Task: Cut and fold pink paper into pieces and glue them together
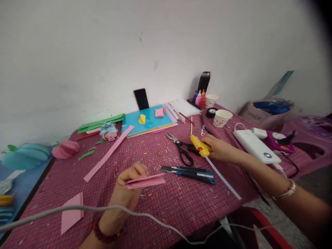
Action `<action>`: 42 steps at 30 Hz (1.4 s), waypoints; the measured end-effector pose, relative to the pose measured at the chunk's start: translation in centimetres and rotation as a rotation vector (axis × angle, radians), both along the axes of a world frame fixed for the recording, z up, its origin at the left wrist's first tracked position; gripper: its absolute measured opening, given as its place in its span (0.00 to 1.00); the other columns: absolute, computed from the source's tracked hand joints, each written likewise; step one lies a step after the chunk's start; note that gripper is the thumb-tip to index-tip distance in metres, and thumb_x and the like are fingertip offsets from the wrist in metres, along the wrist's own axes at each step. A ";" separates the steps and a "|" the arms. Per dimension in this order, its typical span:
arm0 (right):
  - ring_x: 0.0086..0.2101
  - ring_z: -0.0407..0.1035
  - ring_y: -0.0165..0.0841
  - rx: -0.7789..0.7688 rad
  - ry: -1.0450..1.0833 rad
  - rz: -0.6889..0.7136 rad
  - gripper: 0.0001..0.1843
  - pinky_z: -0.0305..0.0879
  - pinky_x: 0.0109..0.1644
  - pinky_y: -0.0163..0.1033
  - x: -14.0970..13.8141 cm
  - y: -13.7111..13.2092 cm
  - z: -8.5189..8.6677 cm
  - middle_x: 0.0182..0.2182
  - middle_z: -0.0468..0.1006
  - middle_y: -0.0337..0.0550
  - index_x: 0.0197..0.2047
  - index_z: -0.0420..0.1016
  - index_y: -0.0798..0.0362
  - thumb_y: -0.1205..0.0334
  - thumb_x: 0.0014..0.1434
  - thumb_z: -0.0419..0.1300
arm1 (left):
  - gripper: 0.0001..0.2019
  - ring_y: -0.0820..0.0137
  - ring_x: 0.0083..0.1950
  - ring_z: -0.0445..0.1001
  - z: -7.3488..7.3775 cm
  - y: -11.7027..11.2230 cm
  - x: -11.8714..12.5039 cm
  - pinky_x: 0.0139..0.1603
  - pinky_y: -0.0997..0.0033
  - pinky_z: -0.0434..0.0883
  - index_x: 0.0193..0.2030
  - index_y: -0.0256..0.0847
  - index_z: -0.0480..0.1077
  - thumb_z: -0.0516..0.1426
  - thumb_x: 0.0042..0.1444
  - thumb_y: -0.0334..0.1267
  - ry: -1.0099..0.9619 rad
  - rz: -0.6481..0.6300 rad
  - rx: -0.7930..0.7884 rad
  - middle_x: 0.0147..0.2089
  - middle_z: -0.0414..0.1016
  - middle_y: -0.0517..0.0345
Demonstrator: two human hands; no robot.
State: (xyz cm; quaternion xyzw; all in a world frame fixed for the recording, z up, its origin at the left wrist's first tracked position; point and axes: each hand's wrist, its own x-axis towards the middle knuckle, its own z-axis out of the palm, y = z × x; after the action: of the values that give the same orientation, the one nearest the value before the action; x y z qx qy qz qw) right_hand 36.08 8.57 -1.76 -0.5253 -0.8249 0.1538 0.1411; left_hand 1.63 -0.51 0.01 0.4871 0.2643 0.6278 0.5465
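My left hand point(129, 186) is closed on a folded piece of pink paper point(149, 181), held above the front of the table with its loose edges toward the right. At the right, my right hand point(220, 148) has its fingers around a yellow glue gun point(199, 145); part of the grip is hidden by them. A narrow white strip point(224, 180) runs from beside the glue gun toward the table's front edge. Between my hands lie black-handled scissors point(184, 152) and a blue and black utility knife point(193, 173). Another pink paper piece point(72, 211) rests at the lower left.
A pale cable point(135, 211) crosses low in front of me. A long pink strip point(109, 154), blue sheets point(147, 121) and a leaning phone point(141, 99) are farther back. Paper cups point(222, 118), a black flask point(204, 82) and a white power bank point(256, 147) stand or lie right.
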 end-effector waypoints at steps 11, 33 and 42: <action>0.47 0.70 0.42 0.106 0.092 0.035 0.15 0.66 0.53 0.47 -1.3 -2.2 1.6 0.44 0.75 0.50 0.46 0.75 0.54 0.71 0.54 0.61 | 0.06 0.68 0.32 0.71 0.6 -1.3 -0.1 0.35 0.66 0.69 0.26 0.48 0.80 0.70 0.46 0.45 0.035 -0.104 0.100 0.27 0.71 0.56; 0.37 0.69 0.32 0.586 0.450 0.396 0.03 0.61 0.45 0.40 -14.5 -12.9 8.0 0.33 0.76 0.41 0.40 0.72 0.54 0.64 0.64 0.61 | 0.02 0.70 0.31 0.74 0.9 -1.1 -0.2 0.32 0.71 0.71 0.29 0.46 0.81 0.69 0.48 0.37 0.220 -0.121 0.365 0.27 0.75 0.58; 0.35 0.68 0.32 0.643 0.450 0.373 0.03 0.60 0.45 0.41 -14.6 -12.5 7.7 0.29 0.75 0.40 0.36 0.73 0.54 0.68 0.63 0.60 | 0.06 0.72 0.33 0.73 0.4 -1.4 -0.4 0.33 0.73 0.70 0.30 0.45 0.79 0.66 0.52 0.29 0.285 -0.174 0.316 0.30 0.74 0.60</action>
State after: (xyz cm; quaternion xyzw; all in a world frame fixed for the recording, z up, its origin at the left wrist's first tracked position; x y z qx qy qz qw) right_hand 21.44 -3.96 5.92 -0.2500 -0.8603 0.0224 0.4437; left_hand 1.25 -1.93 0.41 0.6713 0.1940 0.5368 0.4728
